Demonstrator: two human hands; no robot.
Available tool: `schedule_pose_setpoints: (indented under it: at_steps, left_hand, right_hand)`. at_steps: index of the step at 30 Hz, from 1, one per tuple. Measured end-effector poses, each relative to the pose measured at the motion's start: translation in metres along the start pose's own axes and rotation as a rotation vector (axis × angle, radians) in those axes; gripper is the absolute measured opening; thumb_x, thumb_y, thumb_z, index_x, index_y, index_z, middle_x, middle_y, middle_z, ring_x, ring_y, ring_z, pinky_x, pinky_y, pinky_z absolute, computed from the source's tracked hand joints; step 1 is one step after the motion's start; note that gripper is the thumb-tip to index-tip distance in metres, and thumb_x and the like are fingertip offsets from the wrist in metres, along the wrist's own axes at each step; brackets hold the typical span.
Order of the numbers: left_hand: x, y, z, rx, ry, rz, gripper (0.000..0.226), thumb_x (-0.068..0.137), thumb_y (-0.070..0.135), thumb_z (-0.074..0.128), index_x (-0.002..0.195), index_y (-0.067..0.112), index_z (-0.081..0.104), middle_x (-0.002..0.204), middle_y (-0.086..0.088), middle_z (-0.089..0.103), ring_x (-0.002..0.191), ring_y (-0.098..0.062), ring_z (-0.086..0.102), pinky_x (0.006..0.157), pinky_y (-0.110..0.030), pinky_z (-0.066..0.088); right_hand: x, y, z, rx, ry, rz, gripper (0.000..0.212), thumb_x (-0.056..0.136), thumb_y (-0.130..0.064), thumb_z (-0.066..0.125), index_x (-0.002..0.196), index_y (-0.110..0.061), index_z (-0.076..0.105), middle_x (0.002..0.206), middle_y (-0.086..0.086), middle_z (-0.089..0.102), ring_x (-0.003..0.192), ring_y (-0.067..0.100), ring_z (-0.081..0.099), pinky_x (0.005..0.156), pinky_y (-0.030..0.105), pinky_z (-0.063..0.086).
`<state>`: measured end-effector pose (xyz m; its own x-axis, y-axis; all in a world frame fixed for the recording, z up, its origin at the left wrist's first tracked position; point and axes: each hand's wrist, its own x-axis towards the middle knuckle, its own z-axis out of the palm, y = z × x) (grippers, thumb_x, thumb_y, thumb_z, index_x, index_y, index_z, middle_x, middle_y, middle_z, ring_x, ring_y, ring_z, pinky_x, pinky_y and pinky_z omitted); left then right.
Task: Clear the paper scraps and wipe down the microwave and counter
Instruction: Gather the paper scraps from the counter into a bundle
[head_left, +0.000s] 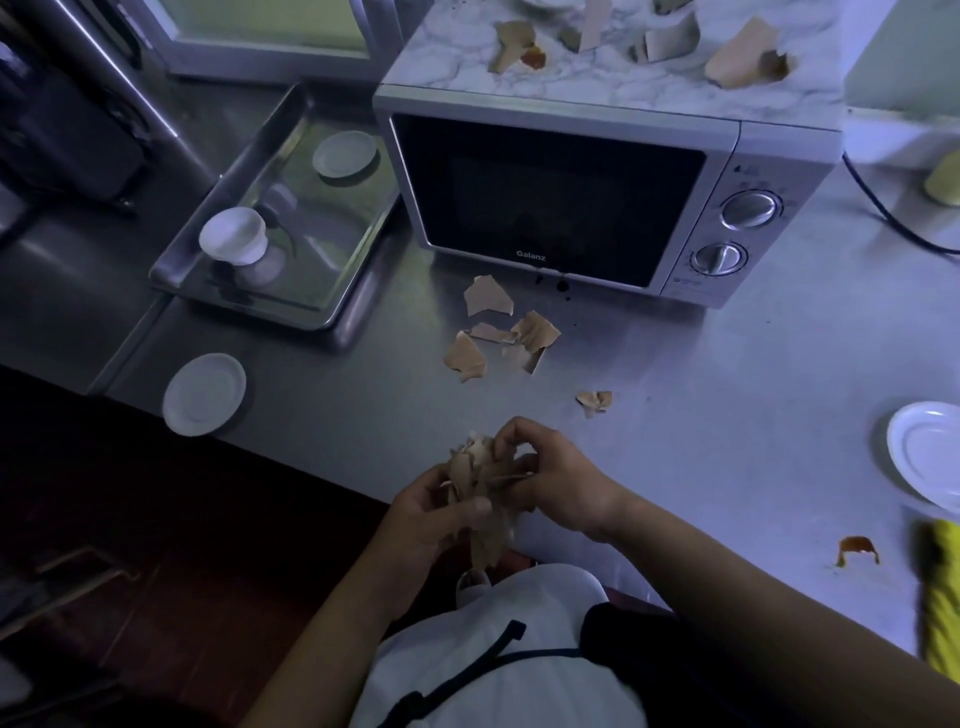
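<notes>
A bunch of brown paper scraps (480, 483) is held over the counter's front edge between my left hand (431, 512) and my right hand (550, 483), both closed on it. More brown scraps (501, 332) lie on the steel counter (701, 395) in front of the silver microwave (561, 202), with one small scrap (595, 401) nearer my hands. Several scraps (748, 57) also lie on the microwave's marbled top, next to an orange-brown stain (533, 57). Another orange stain (857, 550) marks the counter at the right.
A steel tray (332, 312) left of the microwave holds a white cup (234, 236) and a white lid (344, 154). White saucers sit at the counter's front left (203, 394) and right edge (930, 454). A yellow cloth (943, 597) lies at the far right. A black cable (883, 208) runs behind the microwave.
</notes>
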<state>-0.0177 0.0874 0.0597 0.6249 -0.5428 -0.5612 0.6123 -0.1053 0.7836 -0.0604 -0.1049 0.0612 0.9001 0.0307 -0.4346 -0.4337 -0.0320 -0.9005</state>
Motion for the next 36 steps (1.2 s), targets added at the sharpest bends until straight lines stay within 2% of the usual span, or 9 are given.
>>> schedule_pose_setpoints:
  at_steps: [4, 8, 10, 13, 15, 26, 31, 34, 36]
  left_hand:
    - [0.003, -0.007, 0.002, 0.084, 0.095, 0.015, 0.041, 0.085, -0.014, 0.060, 0.114, 0.014, 0.070, 0.110, -0.014, 0.074, 0.105, -0.033, 0.069, 0.081, -0.035, 0.060]
    - [0.004, -0.010, 0.001, 0.088, 0.187, 0.011, 0.042, 0.084, -0.014, 0.059, 0.107, 0.018, 0.073, 0.105, -0.011, 0.076, 0.100, -0.030, 0.071, 0.080, -0.037, 0.060]
    - [0.005, -0.012, -0.002, 0.049, 0.258, 0.002, 0.039, 0.085, -0.014, 0.061, 0.108, 0.016, 0.072, 0.104, -0.010, 0.076, 0.099, -0.030, 0.071, 0.079, -0.038, 0.060]
    - [0.003, -0.018, -0.008, -0.025, 0.326, -0.011, 0.034, 0.085, -0.012, 0.062, 0.110, 0.010, 0.068, 0.103, -0.012, 0.076, 0.097, -0.031, 0.072, 0.077, -0.036, 0.060]
    - [0.000, -0.020, -0.011, -0.046, 0.350, -0.011, 0.033, 0.085, -0.012, 0.063, 0.109, 0.010, 0.068, 0.102, -0.012, 0.076, 0.094, -0.029, 0.073, 0.073, -0.033, 0.060]
    - [-0.002, -0.025, -0.014, -0.083, 0.384, -0.023, 0.035, 0.086, -0.011, 0.062, 0.111, 0.012, 0.067, 0.102, -0.009, 0.076, 0.092, -0.025, 0.074, 0.071, -0.033, 0.060]
    - [-0.001, -0.022, -0.012, -0.091, 0.404, -0.015, 0.032, 0.086, -0.010, 0.063, 0.109, 0.012, 0.068, 0.099, -0.008, 0.077, 0.091, -0.025, 0.074, 0.078, -0.039, 0.058]
    - [-0.001, -0.021, -0.011, -0.092, 0.431, -0.006, 0.032, 0.086, -0.011, 0.062, 0.109, 0.011, 0.067, 0.099, -0.009, 0.077, 0.090, -0.026, 0.074, 0.080, -0.040, 0.058]
    - [0.000, -0.020, -0.011, -0.086, 0.447, 0.002, 0.032, 0.087, -0.011, 0.061, 0.109, 0.010, 0.068, 0.100, -0.010, 0.076, 0.090, -0.026, 0.074, 0.082, -0.041, 0.058]
  right_hand:
    - [0.000, 0.003, 0.008, 0.078, 0.051, 0.053, 0.045, 0.080, 0.014, 0.068, 0.113, -0.008, 0.049, 0.118, 0.014, 0.053, 0.082, 0.029, 0.059, 0.066, 0.043, 0.051]
    - [0.006, 0.005, -0.013, 0.244, -0.014, 0.053, 0.061, 0.072, 0.001, 0.080, 0.124, -0.013, 0.053, 0.125, 0.018, 0.053, 0.095, 0.027, 0.063, 0.073, 0.037, 0.057]
    - [0.018, 0.014, -0.035, 0.241, 0.129, 0.040, 0.054, 0.070, -0.008, 0.084, 0.120, -0.009, 0.061, 0.118, 0.018, 0.060, 0.099, 0.025, 0.064, 0.086, 0.043, 0.055]
    - [0.040, 0.046, -0.076, -0.330, 0.522, 0.113, 0.038, 0.084, -0.017, 0.079, 0.119, -0.012, 0.065, 0.117, 0.013, 0.064, 0.108, 0.028, 0.058, 0.093, 0.041, 0.049]
    - [0.050, 0.070, -0.098, -0.719, 0.613, 0.194, 0.043, 0.091, -0.030, 0.069, 0.131, -0.019, 0.060, 0.131, 0.011, 0.058, 0.120, 0.032, 0.050, 0.100, 0.041, 0.043]
    - [0.076, 0.101, -0.110, -0.895, 0.587, 0.132, 0.022, 0.100, -0.024, 0.054, 0.104, -0.020, 0.076, 0.116, 0.006, 0.067, 0.110, 0.028, 0.049, 0.091, 0.037, 0.033]
    - [0.055, 0.064, -0.086, -0.493, 0.472, 0.090, 0.034, 0.099, -0.031, 0.060, 0.089, -0.004, 0.077, 0.089, 0.012, 0.071, 0.073, 0.015, 0.059, 0.069, 0.023, 0.046]
    - [0.028, 0.033, -0.058, -0.158, 0.221, 0.066, 0.017, 0.094, -0.015, 0.067, 0.089, -0.004, 0.079, 0.094, 0.017, 0.073, 0.076, 0.014, 0.058, 0.072, 0.031, 0.048]
    - [0.010, 0.017, -0.041, -0.059, 0.061, 0.043, 0.009, 0.087, -0.013, 0.074, 0.084, -0.008, 0.081, 0.095, 0.007, 0.073, 0.083, 0.008, 0.063, 0.077, 0.023, 0.048]
